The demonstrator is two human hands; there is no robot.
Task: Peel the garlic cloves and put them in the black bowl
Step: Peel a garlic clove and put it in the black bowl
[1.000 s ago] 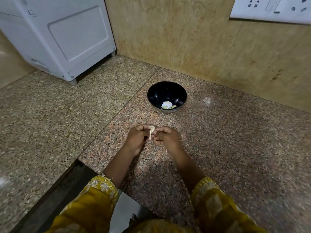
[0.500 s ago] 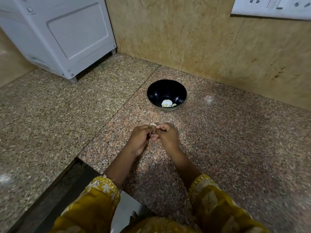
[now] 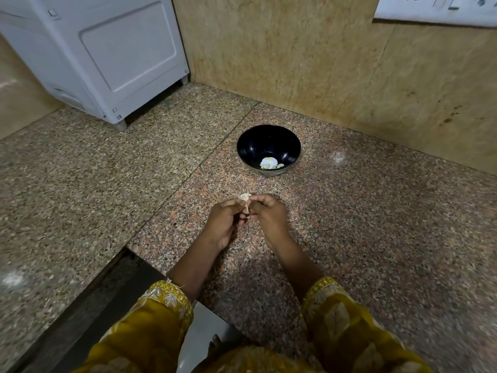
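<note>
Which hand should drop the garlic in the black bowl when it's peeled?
Probably the right hand: the black bowl sits straight ahead of it, while the left hand is off to the side. Both pinch the garlic clove.

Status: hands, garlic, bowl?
Left hand and right hand both pinch one garlic clove, papery skin showing. Black bowl beyond, peeled cloves inside. Nothing between hands and bowl.
</note>
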